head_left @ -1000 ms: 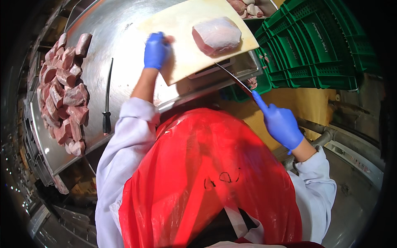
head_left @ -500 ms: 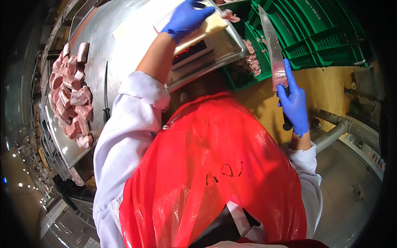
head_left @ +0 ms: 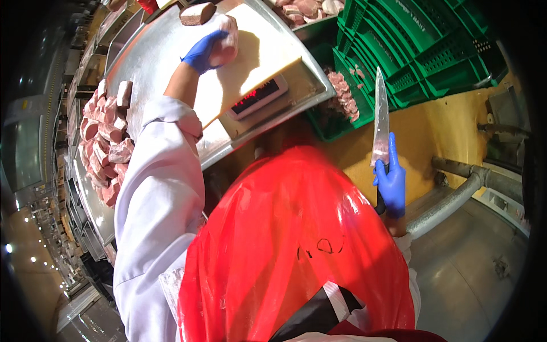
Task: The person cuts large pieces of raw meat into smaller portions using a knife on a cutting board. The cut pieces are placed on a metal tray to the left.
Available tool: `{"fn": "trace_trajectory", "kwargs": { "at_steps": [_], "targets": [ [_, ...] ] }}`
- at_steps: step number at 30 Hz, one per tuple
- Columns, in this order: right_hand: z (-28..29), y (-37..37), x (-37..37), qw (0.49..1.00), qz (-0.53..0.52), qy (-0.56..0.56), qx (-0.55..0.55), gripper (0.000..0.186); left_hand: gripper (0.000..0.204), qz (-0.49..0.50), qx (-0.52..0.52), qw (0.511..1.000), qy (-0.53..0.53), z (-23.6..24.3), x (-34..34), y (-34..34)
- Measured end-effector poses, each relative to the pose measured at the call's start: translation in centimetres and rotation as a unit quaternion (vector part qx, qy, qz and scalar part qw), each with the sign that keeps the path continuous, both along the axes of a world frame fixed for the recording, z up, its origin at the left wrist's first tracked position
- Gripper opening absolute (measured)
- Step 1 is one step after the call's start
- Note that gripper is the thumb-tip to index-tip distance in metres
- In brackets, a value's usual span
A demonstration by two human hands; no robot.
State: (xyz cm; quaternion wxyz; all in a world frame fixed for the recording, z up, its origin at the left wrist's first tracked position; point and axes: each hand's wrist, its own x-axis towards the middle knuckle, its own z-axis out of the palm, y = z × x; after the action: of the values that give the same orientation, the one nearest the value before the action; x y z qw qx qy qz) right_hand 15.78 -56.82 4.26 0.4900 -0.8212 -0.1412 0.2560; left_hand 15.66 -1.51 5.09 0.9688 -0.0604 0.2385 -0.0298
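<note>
My left hand, in a blue glove, grips a chunk of pale pink meat over the white cutting board. Another meat chunk lies just beyond it at the far side. Off to the right, my right hand, also gloved, is closed round the black handle of a knife. Its long blade points away from me, apart from the board and meat. A scale with a red lit display sits at the board's near edge.
Many meat chunks are heaped on the left of the metal table. Green crates stand at the right, one holding meat trimmings. More meat lies at the far edge. A metal pipe runs at the right.
My left hand has moved left from beside the green crate, where a meat scrap was at its fingers, and now grips a chunk. The right hand has come nearer with the knife.
</note>
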Motion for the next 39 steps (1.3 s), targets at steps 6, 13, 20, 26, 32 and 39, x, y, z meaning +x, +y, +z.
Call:
{"fn": "trace_trajectory", "kwargs": {
  "at_steps": [6, 13, 20, 26, 32, 39],
  "targets": [
    [0.5, 5.8, 0.3, 0.997, 0.068, -0.03, 0.037, 0.072, 0.032, 0.172, 0.616, 0.753, -0.158, 6.0, 3.0, 5.2],
    [1.2, 13.8, -3.1, 0.996, 0.054, 0.015, 0.065, 0.072, 0.036, 0.176, 0.844, 0.485, 0.146, -4.0, -16.9, 14.9],
    [3.3, 25.1, -9.0, 0.987, 0.143, 0.016, 0.068, 0.073, 0.089, 0.165, 0.725, 0.149, 0.652, -17.7, -55.7, 24.6],
    [4.3, 33.8, -15.1, 0.982, 0.183, -0.015, 0.037, 0.072, 0.094, -0.049, 0.536, 0.23, 0.811, -16.0, -64.0, 29.8],
    [3.9, 37.5, -17.9, 0.974, 0.225, -0.011, 0.01, 0.072, 0.102, -0.195, 0.571, 0.345, 0.72, -16.9, -69.5, 35.0],
    [2.8, 37.5, -18.9, 0.98, 0.194, 0.017, 0.031, 0.071, 0.089, -0.021, 0.518, 0.408, 0.751, -21.5, -70.4, 34.7]
  ]
}}
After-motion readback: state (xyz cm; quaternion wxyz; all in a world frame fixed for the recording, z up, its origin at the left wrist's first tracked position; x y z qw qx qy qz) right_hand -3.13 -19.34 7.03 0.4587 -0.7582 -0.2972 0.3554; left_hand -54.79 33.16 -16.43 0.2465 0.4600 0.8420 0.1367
